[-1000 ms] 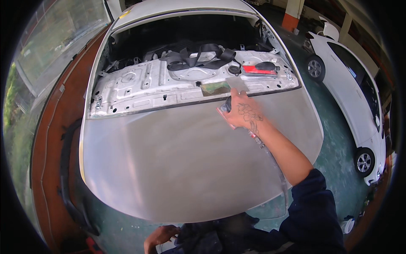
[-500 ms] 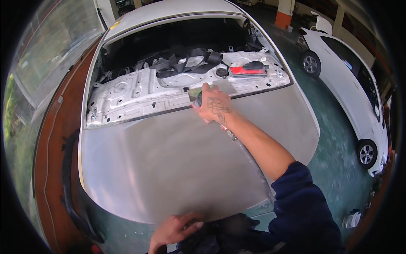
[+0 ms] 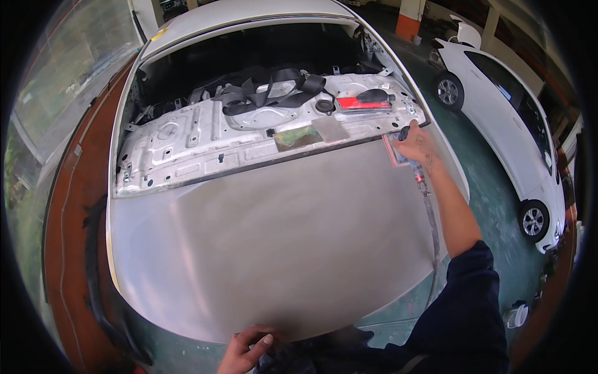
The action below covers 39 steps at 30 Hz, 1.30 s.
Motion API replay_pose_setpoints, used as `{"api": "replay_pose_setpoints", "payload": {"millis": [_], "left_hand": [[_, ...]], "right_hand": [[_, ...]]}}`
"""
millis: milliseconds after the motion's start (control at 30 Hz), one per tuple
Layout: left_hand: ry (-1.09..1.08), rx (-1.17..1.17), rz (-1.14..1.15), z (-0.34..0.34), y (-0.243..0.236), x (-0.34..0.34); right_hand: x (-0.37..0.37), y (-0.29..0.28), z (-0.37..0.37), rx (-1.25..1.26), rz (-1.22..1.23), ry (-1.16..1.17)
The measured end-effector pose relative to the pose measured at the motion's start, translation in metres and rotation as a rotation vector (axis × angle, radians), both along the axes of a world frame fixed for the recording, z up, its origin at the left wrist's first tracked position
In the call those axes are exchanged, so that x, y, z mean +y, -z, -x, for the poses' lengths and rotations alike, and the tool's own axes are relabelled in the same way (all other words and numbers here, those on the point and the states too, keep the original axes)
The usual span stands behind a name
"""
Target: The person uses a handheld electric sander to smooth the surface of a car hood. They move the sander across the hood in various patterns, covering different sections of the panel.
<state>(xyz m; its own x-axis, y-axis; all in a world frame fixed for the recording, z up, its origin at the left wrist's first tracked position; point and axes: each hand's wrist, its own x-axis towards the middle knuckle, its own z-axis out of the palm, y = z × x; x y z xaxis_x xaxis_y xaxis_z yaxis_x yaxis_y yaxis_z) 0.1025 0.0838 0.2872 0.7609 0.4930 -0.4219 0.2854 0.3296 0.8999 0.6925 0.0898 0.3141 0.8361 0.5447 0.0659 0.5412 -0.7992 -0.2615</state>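
Note:
My right hand (image 3: 420,149) is wrapped round an air sander (image 3: 390,151) with a flat, red-edged pad. The pad lies on the far right corner of the car's dull grey trunk lid (image 3: 268,243), close to the edge of the window opening. From the sander's near end an air hose (image 3: 435,234) runs over the lid and off its right side. My left hand (image 3: 246,350) is at the near edge of the lid, its fingers loosely bent and thumb apart, with nothing in it. My right palm's grip is partly hidden behind the back of the hand.
On the bare metal parcel shelf (image 3: 193,140) lie black seat belts (image 3: 274,93), a red hand tool (image 3: 364,103), a green-and-brown sheet (image 3: 297,138) and a grey sheet (image 3: 331,130). A white car (image 3: 498,118) stands at right, a white bucket (image 3: 515,316) at lower right, a black bumper strip (image 3: 96,262) at left.
My right hand has moved right with the sander, from the middle of the lid's far edge to its right corner, uncovering the two sheets. The left hand has stayed by the near edge.

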Motion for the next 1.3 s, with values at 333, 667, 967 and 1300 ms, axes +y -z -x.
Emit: {"api": "replay_pose_setpoints", "payload": {"millis": [333, 667, 967, 1300], "left_hand": [[0.256, -0.125, 0.217, 0.082, 0.006, 0.066], [0.425, -0.614, 0.240, 0.103, 0.110, 0.087], [0.646, -0.610, 0.617, 0.081, 0.200, 0.005], [0.938, -0.447, 0.513, 0.107, 0.250, -0.022]], "right_hand": [[0.093, -0.008, 0.236, 0.036, 0.034, -0.254], [0.208, -0.002, 0.498, 0.196, -0.045, -0.507], [0.249, -0.008, 0.521, 0.151, 0.023, -0.404], [0.258, -0.010, 0.431, -0.068, 0.051, -0.200]]}}
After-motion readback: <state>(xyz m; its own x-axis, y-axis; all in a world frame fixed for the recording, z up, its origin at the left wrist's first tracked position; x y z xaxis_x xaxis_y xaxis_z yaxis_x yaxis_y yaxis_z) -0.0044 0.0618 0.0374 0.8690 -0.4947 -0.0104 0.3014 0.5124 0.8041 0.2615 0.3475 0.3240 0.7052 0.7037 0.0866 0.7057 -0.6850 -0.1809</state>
